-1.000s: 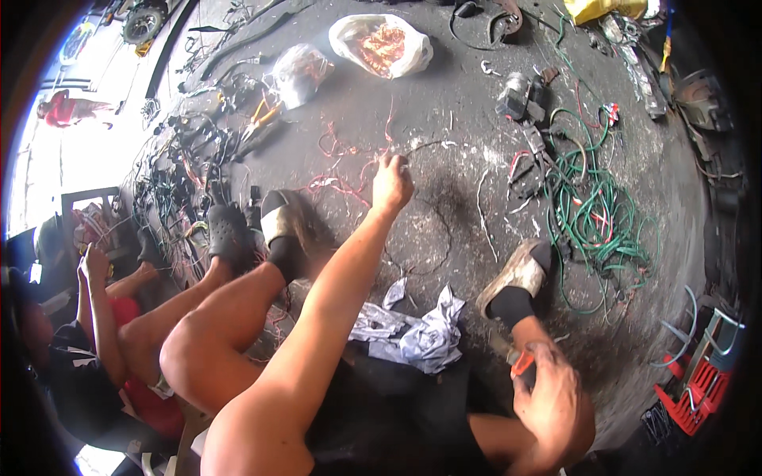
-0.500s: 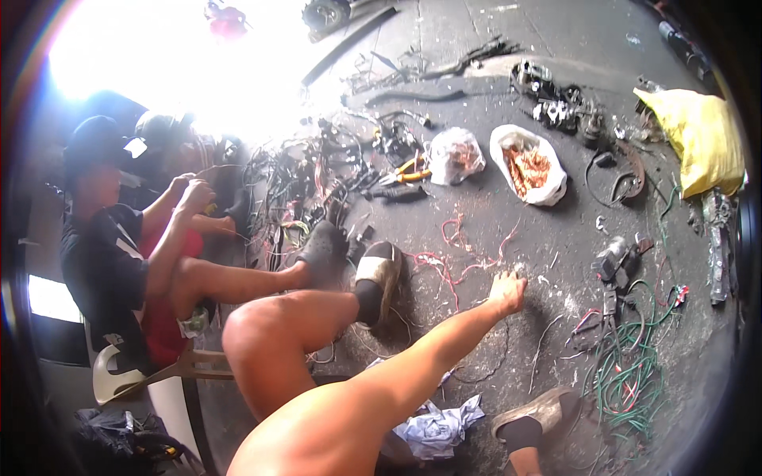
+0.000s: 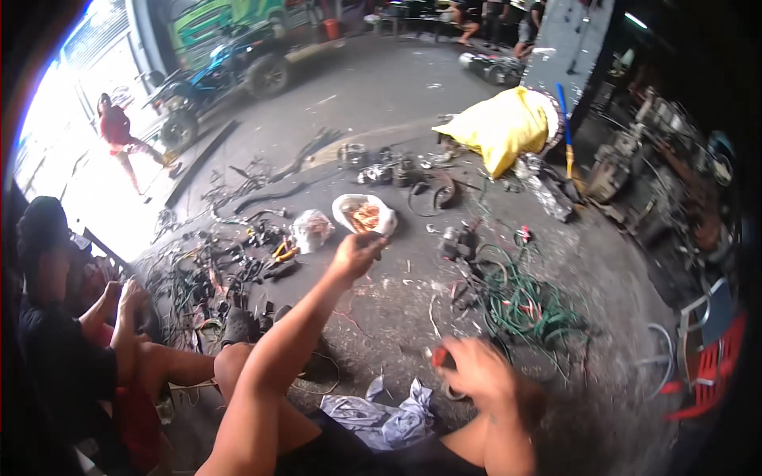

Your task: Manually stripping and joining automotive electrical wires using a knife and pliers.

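Observation:
My left hand (image 3: 359, 255) reaches out over the floor with its fingers drawn together, right by the near rim of a white bag (image 3: 384, 216) with copper-coloured wire scraps (image 3: 364, 216) inside. What its fingers pinch, if anything, is too small to make out. Closer to me, my right hand (image 3: 486, 371) is wrapped round a red-handled tool (image 3: 439, 356). Motion blur and the hand hide the rest of that tool. Beside the white bag stands a clear plastic bag (image 3: 311, 230). Yellow-handled pliers (image 3: 286, 251) lie to its left.
Green wires (image 3: 524, 305) lie tangled on the right, cut harnesses (image 3: 210, 274) on the left. A grey cloth (image 3: 389, 416) lies between my legs. A co-worker (image 3: 67, 317) sits at left. Beyond are a yellow sack (image 3: 508, 127), metal parts (image 3: 381, 168) and a quad bike (image 3: 214, 87).
My view has swung up and to the right. My left hand has gone from the floor by the red wires to the white bag. My right hand has come into view with the red-handled tool.

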`<control>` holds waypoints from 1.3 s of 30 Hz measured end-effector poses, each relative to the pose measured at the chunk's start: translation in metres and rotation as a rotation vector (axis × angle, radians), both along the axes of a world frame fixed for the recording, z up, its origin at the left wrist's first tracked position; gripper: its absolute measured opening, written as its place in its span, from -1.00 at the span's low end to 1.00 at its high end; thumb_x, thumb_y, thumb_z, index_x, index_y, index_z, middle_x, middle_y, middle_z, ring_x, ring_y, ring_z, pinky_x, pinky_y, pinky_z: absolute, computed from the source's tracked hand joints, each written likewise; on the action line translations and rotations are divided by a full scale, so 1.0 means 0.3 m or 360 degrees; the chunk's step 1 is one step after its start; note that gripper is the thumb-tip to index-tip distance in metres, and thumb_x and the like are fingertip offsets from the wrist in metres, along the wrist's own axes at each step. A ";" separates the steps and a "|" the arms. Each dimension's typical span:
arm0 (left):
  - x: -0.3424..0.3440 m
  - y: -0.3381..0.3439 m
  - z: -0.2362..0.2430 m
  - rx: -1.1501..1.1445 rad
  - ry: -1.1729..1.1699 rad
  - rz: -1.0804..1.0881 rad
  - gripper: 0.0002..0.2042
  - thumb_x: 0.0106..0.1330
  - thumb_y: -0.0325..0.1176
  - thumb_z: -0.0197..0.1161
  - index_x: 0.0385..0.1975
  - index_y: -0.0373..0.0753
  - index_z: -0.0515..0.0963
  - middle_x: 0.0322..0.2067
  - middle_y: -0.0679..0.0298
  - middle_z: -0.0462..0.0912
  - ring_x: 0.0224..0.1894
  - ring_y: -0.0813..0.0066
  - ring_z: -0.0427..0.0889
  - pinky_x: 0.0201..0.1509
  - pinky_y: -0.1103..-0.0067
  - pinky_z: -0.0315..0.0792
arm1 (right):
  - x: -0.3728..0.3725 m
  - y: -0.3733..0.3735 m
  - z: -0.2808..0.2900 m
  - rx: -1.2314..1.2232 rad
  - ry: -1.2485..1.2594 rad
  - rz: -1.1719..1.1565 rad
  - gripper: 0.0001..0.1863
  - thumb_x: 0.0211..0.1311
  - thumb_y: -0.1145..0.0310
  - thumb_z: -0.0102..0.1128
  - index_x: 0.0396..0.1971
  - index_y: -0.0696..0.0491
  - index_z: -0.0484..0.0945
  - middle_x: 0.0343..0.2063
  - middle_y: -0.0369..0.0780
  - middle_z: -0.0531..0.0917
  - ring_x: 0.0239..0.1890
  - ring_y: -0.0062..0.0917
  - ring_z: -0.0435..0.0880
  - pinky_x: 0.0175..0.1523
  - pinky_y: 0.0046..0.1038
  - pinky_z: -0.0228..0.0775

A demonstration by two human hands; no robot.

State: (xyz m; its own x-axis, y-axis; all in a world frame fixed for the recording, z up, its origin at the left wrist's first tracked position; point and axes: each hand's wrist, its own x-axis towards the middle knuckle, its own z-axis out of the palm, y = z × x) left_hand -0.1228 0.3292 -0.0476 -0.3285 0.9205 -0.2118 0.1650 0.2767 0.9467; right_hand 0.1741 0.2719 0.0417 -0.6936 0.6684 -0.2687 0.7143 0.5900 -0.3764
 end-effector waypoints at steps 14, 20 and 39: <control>0.182 -0.360 0.241 0.0430 -0.1072 -0.0065 -0.77 0.35 -0.32 0.16 -0.08 -0.26 0.55 -0.52 0.44 0.46 -0.51 0.72 0.34 -0.50 0.74 0.21 | -0.233 0.200 0.050 0.0491 0.1167 -0.0263 -0.76 0.11 0.34 0.29 -0.37 0.16 0.46 -0.54 -0.10 0.59 -0.48 -0.28 0.61 -0.30 -0.34 0.42; 0.153 -0.405 0.240 0.0349 -0.1401 -0.0121 -0.79 0.34 -0.28 0.17 -0.15 -0.25 0.54 -0.55 0.46 0.41 -0.59 0.73 0.25 -0.55 0.73 0.12 | -0.240 0.122 -0.030 0.0658 0.1139 -0.0113 -0.81 0.06 0.45 0.28 -0.39 0.16 0.45 -0.55 -0.06 0.57 -0.46 -0.14 0.60 -0.34 -0.31 0.42; 0.160 -0.498 0.263 0.0314 -0.1962 -0.0087 -0.63 0.33 -0.42 0.08 0.12 -0.35 0.38 -0.56 0.35 0.48 -0.74 0.79 0.16 -0.72 0.80 0.01 | -0.282 0.055 0.007 0.0804 0.1061 0.0127 -0.75 -0.14 0.45 0.29 -0.36 0.06 0.52 -0.55 -0.18 0.53 -0.54 -0.21 0.60 -0.49 -0.28 0.44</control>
State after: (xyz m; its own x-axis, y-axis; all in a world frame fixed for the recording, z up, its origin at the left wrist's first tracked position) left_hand -0.0747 0.1799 0.0315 0.0300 0.9777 -0.2081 -0.8538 0.1333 0.5032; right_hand 0.0894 0.2883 0.0437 -0.6511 0.5405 0.5329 0.3849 0.8402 -0.3819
